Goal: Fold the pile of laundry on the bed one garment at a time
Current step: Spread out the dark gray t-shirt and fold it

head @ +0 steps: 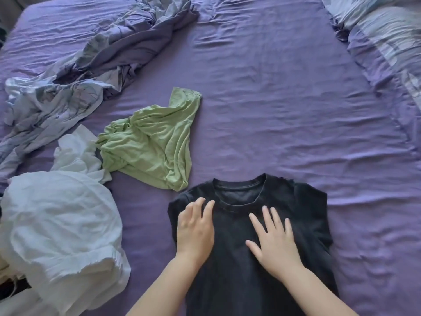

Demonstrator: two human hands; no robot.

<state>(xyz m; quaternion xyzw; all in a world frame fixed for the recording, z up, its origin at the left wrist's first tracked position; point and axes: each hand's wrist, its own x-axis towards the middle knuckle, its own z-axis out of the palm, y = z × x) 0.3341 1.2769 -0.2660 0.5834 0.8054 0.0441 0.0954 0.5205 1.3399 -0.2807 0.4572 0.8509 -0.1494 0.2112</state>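
Head view, looking down at the bed. The dark T-shirt (262,258) lies flat and face up on the purple bed sheet (284,110), collar away from me and sleeves tucked in at the sides. My left hand (196,229) rests flat on the shirt's left shoulder, fingers straight and close together, holding nothing. My right hand (273,238) presses flat on the chest just below the collar, fingers spread, likewise holding nothing. The shirt's lower hem runs out of the bottom of the view.

Just beyond the shirt's left shoulder, close to it, lies a crumpled green garment (152,144). Farther left sits a heap of white laundry (59,224), well apart from the shirt. A rumpled blue-grey duvet (95,55) stretches across the upper left, and patterned pillows (382,37) occupy the upper right corner. Bare sheet lies to the right of the shirt and beyond its collar.
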